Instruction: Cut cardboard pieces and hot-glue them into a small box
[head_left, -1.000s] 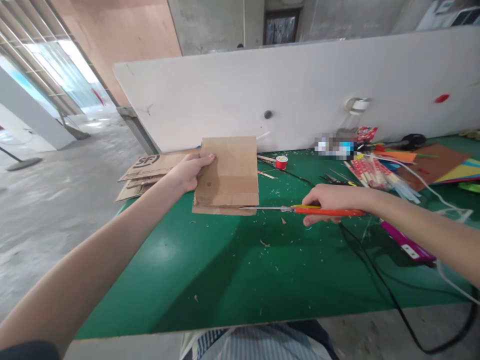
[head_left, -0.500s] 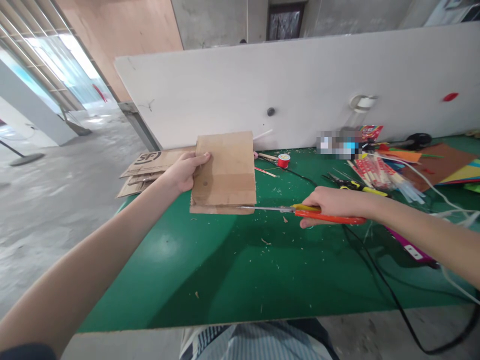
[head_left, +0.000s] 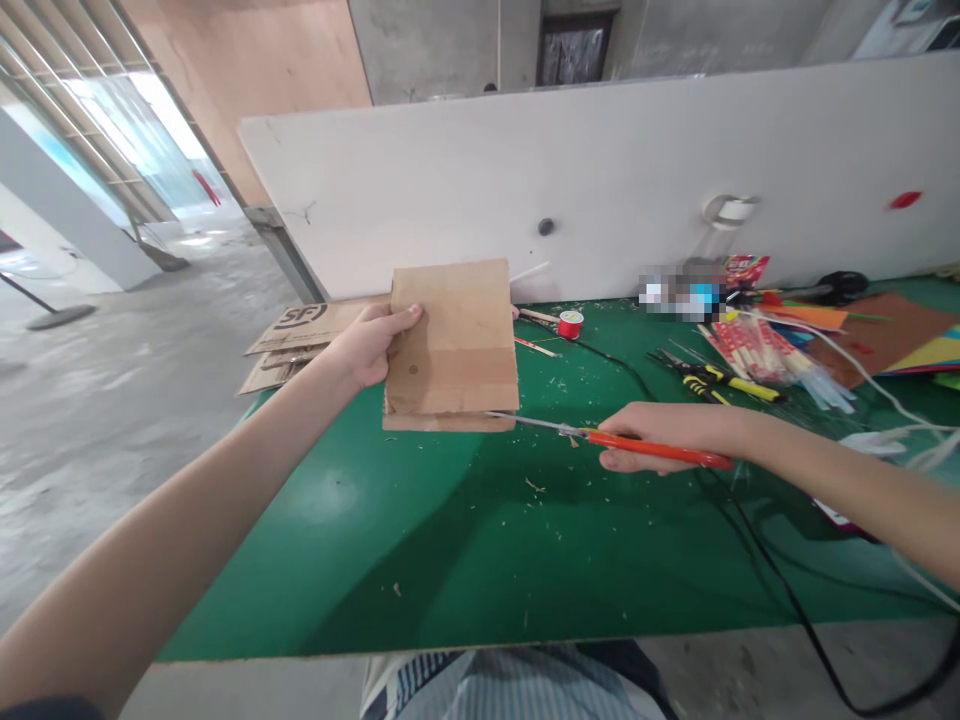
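Observation:
My left hand [head_left: 379,343] is closed on the left edge of a brown cardboard piece [head_left: 457,325], thumb on its front face. The cardboard is held up over the green table, and a strip of cardboard shows along its bottom edge. My right hand [head_left: 652,437] is wrapped round the orange handles of a pair of scissors [head_left: 562,428]. Their blades point left and reach the cardboard's lower right edge, with the tips at the gap above the bottom strip. Part of the handles is hidden by my fingers.
Folded cardboard [head_left: 300,335] lies at the table's left back edge. A red thread spool [head_left: 570,324], yellow-black pliers [head_left: 705,378], packaged sticks [head_left: 772,350] and coloured sheets [head_left: 892,330] sit at the back right. A black cable [head_left: 772,560] crosses the green table [head_left: 450,560]. Behind stands a white board [head_left: 450,190].
My right hand has lowered slightly with the scissors, which now tilt, handles lower than the tips. The blades look closer together. My left hand and the cardboard have hardly moved.

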